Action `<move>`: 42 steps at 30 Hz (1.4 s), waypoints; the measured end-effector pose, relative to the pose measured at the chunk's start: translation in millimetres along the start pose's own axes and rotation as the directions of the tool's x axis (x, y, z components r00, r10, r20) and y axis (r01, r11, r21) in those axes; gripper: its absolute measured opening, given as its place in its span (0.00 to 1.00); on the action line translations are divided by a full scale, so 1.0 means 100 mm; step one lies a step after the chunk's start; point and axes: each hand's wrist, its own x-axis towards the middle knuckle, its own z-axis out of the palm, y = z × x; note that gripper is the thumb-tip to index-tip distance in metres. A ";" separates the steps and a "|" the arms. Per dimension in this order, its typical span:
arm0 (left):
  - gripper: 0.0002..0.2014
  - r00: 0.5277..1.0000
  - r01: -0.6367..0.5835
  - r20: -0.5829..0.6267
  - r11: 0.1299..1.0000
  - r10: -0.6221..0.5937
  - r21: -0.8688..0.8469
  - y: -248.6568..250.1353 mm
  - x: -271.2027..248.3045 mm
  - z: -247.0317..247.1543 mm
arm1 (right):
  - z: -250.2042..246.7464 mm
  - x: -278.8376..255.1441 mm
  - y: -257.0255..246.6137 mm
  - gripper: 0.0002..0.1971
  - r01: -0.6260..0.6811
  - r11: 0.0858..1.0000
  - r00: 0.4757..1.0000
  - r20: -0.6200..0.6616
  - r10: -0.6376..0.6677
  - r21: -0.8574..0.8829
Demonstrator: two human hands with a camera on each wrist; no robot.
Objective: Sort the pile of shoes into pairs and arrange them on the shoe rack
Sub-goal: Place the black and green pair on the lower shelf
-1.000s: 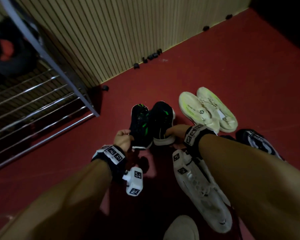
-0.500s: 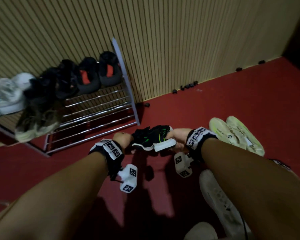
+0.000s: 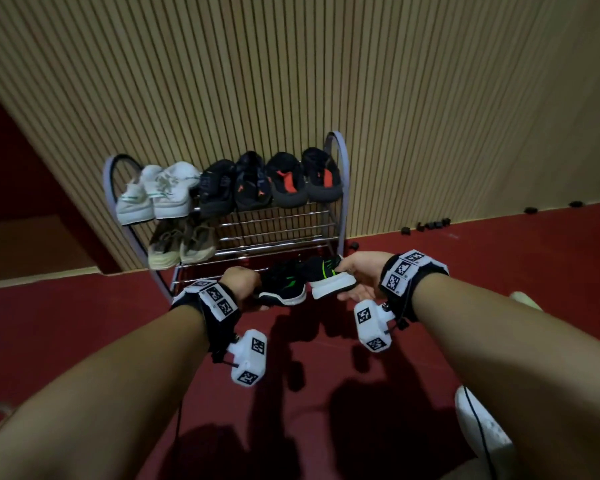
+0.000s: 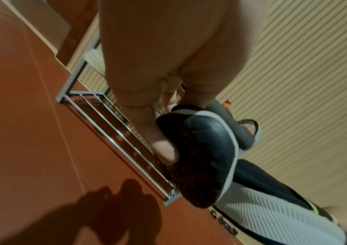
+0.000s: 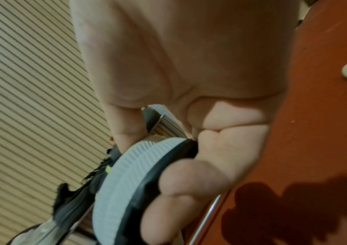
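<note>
Shoe rack (image 3: 340, 188) — metal, barred shelves, standing against the ribbed far wall. Top shelf full: a white pair (image 3: 153, 194) at left, then four dark shoes (image 3: 271, 180) side by side to the right end. Next shelf down: a tan pair (image 3: 181, 245) at left, bare bars to their right. A lower shelf shows behind the hands.

Left black-and-green shoe (image 3: 282, 287) — held clear of the red floor (image 3: 84, 313), just in front of the rack's lower shelves. Long axis runs near to far, heel toward the person, toe toward the rack. The left wrist view shows its dark sole (image 4: 206, 157) turned to the camera.

Right black-and-green shoe (image 3: 328, 277) — touching or all but touching its mate, same heading, white heel sole nearest.

Left hand (image 3: 239, 284) — fingers curled tight about the heel of its shoe.

Right hand (image 3: 357, 275) — thumb over the heel collar, fingers (image 5: 191, 179) wrapped under the ribbed white sole.

Step in hand, as judged: a matched pair being carried to the rack. Next move likely calls for setting both down together on bare bars, toes inward, soles flat across the rails so neither tips through.

A pale shoe (image 3: 482, 431) lies on the floor at near right, unsorted.
</note>
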 end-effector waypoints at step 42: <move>0.26 0.786 0.018 -0.043 0.093 -0.617 -0.995 -1.43 1.85 0.30 | 0.60 2.22 -0.70 0.15 0.226 0.927 0.972 -0.015 -0.233 0.300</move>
